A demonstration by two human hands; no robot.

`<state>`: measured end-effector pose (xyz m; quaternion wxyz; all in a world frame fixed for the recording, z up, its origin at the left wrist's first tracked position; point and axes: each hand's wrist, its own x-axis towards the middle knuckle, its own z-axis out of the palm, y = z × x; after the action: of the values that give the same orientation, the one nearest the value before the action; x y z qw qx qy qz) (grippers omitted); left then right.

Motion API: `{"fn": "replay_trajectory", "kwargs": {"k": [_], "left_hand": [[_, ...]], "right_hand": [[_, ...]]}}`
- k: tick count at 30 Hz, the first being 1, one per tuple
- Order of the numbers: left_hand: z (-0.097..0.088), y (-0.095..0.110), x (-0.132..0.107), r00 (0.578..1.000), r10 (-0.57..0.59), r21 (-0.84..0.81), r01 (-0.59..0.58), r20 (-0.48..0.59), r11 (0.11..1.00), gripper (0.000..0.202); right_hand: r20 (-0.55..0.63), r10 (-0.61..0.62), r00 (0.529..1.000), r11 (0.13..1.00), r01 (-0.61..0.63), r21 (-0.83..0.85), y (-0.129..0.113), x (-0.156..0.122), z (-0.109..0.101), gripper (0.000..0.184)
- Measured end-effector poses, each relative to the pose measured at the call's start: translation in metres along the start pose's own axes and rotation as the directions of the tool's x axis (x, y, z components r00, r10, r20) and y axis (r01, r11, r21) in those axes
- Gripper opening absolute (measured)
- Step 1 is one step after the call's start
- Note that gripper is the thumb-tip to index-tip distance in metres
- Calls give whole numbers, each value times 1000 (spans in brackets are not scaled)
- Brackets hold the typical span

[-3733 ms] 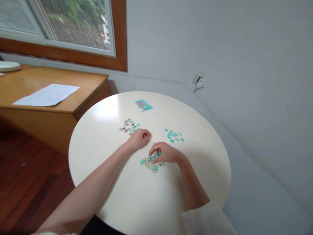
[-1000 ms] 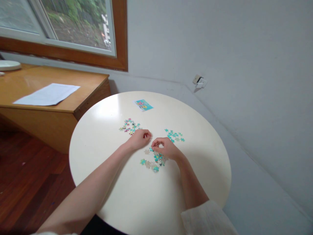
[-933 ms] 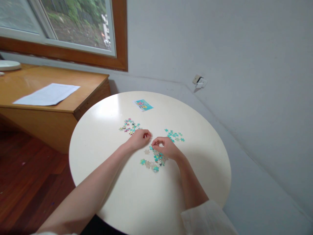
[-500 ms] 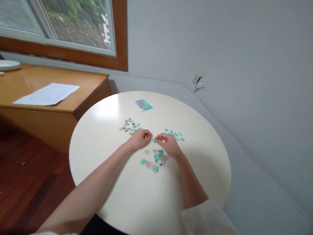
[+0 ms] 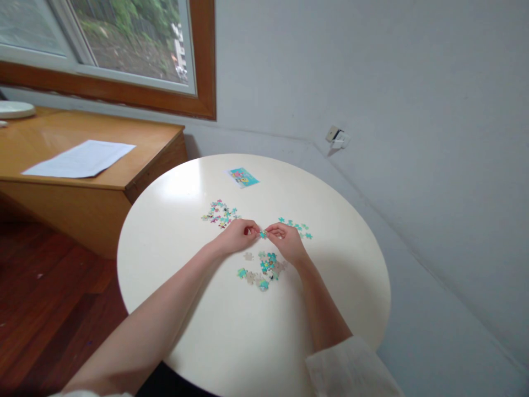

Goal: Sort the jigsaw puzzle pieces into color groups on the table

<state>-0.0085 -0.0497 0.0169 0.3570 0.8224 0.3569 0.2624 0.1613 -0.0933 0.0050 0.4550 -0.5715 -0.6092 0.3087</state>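
1. The right hand [image 5: 288,243] pinches a tiny blue-green puzzle piece [image 5: 262,234] with its fingertips.
2. The left hand [image 5: 237,235] is curled up tight. Its fingertips meet the same piece and may be pinching it too, but it is too small to tell.
3. The piece is just above the round white table [image 5: 198,331], between both hands.
4. A small pile of pieces [image 5: 261,271] lies near the wrists.
5. Two more bunches lie farther back: a colourful bunch [image 5: 218,212] and a blue-green bunch [image 5: 298,227].
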Motion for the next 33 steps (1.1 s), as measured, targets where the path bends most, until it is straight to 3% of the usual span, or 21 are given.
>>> {"fn": "replay_trajectory", "kwargs": {"k": [10,33], "left_hand": [[0,1,0,1000,-9,-4,9,2,1000,20],[-1,1,1,1000,-8,8,8,2,1000,19]], "right_hand": [[9,39,999,999,-39,35,0,0,0,20],[46,114,992,988,-118,103,-6,-3,1,13]]}}
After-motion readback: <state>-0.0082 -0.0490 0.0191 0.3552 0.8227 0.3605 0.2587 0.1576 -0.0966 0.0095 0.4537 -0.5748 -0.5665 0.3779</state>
